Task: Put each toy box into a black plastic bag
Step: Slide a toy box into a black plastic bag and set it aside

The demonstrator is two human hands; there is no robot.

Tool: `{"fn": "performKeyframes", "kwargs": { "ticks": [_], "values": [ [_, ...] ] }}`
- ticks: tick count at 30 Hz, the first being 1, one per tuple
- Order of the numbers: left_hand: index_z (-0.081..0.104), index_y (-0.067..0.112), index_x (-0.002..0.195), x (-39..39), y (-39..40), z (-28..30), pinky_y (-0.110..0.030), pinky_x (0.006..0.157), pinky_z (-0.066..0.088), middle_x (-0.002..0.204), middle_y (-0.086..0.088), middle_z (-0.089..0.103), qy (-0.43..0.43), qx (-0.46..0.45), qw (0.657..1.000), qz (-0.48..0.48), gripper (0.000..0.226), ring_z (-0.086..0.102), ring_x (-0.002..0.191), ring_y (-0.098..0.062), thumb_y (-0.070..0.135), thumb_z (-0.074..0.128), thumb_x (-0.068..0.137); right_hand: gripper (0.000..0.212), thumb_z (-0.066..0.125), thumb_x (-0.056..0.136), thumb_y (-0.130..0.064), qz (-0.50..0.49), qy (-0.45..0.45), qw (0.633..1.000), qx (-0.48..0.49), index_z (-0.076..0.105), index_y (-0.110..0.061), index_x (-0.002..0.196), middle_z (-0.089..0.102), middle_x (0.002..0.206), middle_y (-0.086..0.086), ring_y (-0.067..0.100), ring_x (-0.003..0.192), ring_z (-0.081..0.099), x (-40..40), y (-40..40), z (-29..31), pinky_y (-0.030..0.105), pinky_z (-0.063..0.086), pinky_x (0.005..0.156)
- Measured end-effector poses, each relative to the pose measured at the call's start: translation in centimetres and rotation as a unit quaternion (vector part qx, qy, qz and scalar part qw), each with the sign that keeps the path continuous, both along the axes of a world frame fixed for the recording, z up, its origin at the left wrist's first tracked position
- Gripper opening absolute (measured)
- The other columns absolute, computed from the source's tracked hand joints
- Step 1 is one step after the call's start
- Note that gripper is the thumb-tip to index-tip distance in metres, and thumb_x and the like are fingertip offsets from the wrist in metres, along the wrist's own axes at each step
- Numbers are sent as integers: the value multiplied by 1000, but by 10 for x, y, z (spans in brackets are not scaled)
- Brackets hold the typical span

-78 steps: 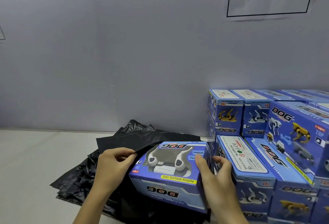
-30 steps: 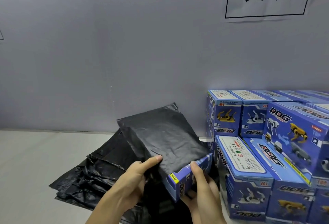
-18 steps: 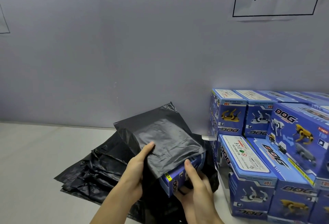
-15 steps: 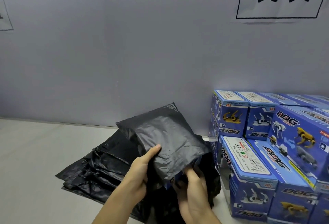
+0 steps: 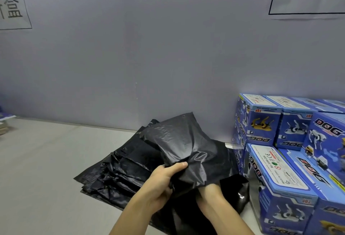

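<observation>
Bag pile left of boxes

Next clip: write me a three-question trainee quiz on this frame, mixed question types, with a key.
1. True or false: blue card of the toy box shows outside the filled black bag.
2. Where does the left hand grip the filled black bag? A) its far top corner B) its near edge, thumb on top C) not at all
3. Fill in: the stack of blue toy boxes stands to the person's ____ of the pile of flat bags.

Key: 1 false, the bag covers it all. 2 B; the right hand reaches under the same edge, fingers hidden. 3 right.
</observation>
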State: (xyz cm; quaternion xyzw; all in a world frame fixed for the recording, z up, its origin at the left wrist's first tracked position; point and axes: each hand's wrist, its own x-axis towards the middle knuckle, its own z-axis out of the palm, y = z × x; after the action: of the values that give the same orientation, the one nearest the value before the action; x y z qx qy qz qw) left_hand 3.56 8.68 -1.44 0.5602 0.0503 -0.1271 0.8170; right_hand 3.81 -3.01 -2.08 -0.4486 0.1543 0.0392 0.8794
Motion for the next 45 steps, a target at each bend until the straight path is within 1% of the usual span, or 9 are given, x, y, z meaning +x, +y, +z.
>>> {"fn": "performKeyframes", "kwargs": {
  "ticks": [5,9,12,16,22,25,31,40,45],
  "values": [
    [80,10,94,8,19,-6,-34,72,58,99,-16,76,44,26,998,38,38,75,89,-31,39,82,71,16,39,90,7,52,-23,948,-312,49,-4,84,48,77,10,20,66,47,-4,-24,-4,29,39,62],
    [73,10,107,15,22,-8,-28,66,55,95,-9,77,16,149,985,86,47,75,82,-23,40,81,73,23,43,94,-3,210,-87,856,-464,63,-3,103,71,106,12,24,101,69,-18,-53,7,38,55,95],
    [59,15,123,11,26,-3,-21,71,49,120,-1,70,-52,279,950,127,67,69,94,-11,49,81,70,48,34,90,5,331,-169,816,-444,75,-17,101,78,95,3,13,89,74,-33,-72,34,23,57,82],
    [39,26,145,5,31,8,-42,103,45,135,-1,52,-163,486,828,227,80,48,126,-25,49,76,78,33,44,81,-5,129,-310,865,-373,74,-17,78,64,61,6,17,54,57,-33,-87,46,25,48,55],
    [74,23,88,1,36,28,-15,74,42,80,14,62,-448,531,705,144,18,55,81,-5,6,69,88,43,49,97,-2,-70,-327,795,-505,66,-41,98,57,104,-14,3,81,56,-14,-86,15,15,46,65],
    [76,21,88,-7,40,9,-11,63,43,75,13,68,-458,508,724,87,21,61,69,-4,2,66,88,44,45,101,-5,-7,-303,794,-526,66,-43,104,57,108,-16,-2,84,56,-10,-88,2,16,41,76],
    [77,21,92,-11,58,-21,-22,66,55,71,14,72,-364,542,757,-4,24,68,67,-5,6,59,90,49,43,100,-3,103,-252,755,-596,72,-43,104,68,100,-11,5,48,52,-8,-94,-11,13,37,48],
    [72,26,99,-12,92,-13,-19,90,51,114,10,70,-251,468,837,-134,71,67,108,-1,-24,27,77,77,31,83,15,138,-229,737,-621,67,-52,93,68,101,-9,5,104,62,-8,-104,-13,22,50,92],
    [76,42,94,-10,94,-16,-19,92,50,115,25,67,-282,501,803,-160,48,58,113,8,-3,67,84,89,31,69,23,186,-225,723,-626,65,-52,103,66,110,-10,5,108,61,-11,-107,-12,25,52,94]
  ]
}}
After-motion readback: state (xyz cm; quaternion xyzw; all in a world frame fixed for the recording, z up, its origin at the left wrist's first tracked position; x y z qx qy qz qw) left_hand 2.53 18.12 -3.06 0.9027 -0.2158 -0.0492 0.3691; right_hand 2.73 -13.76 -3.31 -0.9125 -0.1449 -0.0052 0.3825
